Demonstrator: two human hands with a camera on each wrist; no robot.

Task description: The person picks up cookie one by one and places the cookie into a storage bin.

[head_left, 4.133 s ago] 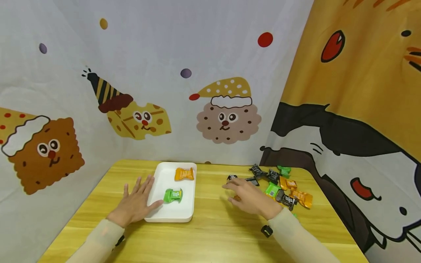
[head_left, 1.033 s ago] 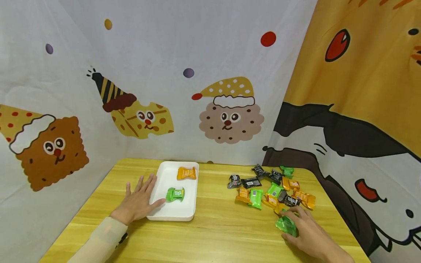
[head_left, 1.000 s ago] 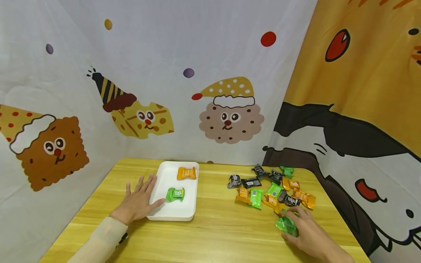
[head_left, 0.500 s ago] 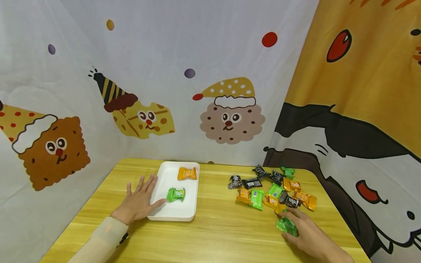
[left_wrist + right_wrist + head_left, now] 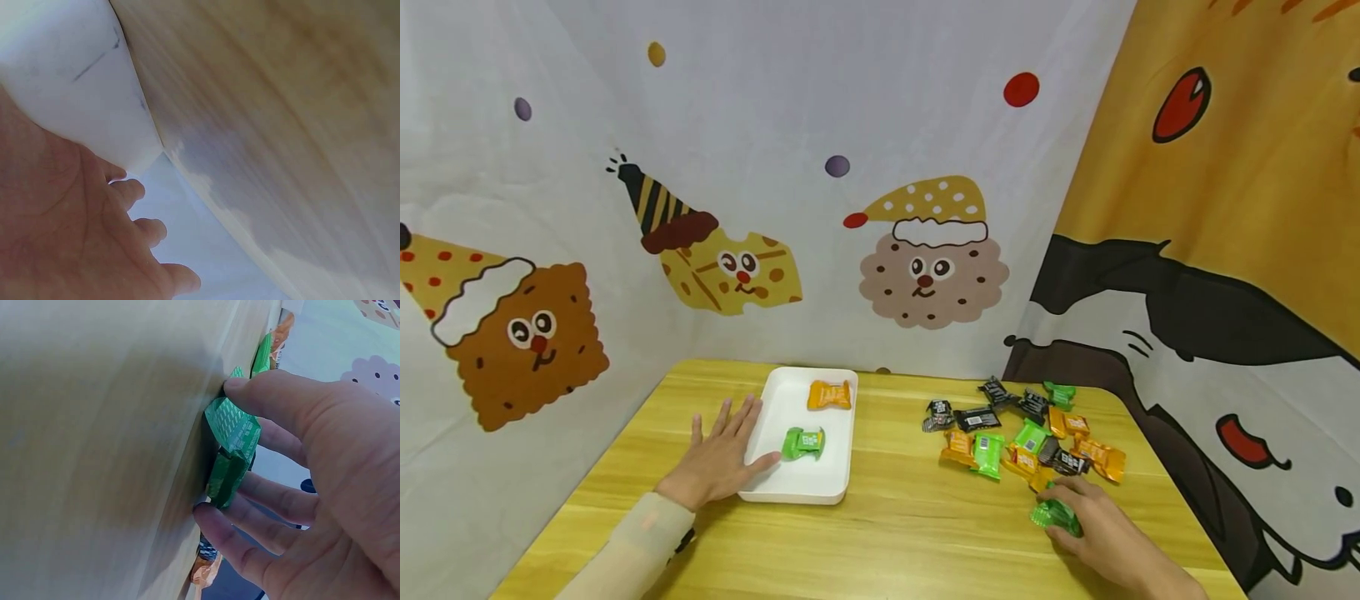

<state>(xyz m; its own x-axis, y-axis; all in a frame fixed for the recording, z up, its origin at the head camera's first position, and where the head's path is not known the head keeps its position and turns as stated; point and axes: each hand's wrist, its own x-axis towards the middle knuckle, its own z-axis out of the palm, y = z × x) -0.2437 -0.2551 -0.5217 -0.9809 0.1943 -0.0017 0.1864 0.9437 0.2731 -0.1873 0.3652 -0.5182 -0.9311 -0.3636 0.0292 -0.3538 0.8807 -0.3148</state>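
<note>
In the head view my left hand [image 5: 715, 461] lies with straight, spread fingers at the left side of a white tray [image 5: 797, 498], its thumb over the rim. The left wrist view shows the palm [image 5: 69, 225] beside the tray's wall [image 5: 81, 75]. A wrapped orange candy [image 5: 830, 395] and a wrapped green candy [image 5: 802, 442] lie apart in the tray. Low on the right, my right hand [image 5: 1097, 529] holds another green candy [image 5: 1054, 515] between thumb and fingers. That green wrapper [image 5: 234, 434] is close to the tabletop in the right wrist view.
Beyond the right hand lies a loose pile of wrapped candies: black [image 5: 976, 418], green [image 5: 988, 454] and orange [image 5: 1099, 457]. The wooden table [image 5: 887, 542] ends at a printed cloth backdrop [image 5: 820, 100] behind and to the sides.
About four seconds ago my right hand was over the left part of the pile; it has moved right and nearer, to the green candy. In the last second it has barely moved.
</note>
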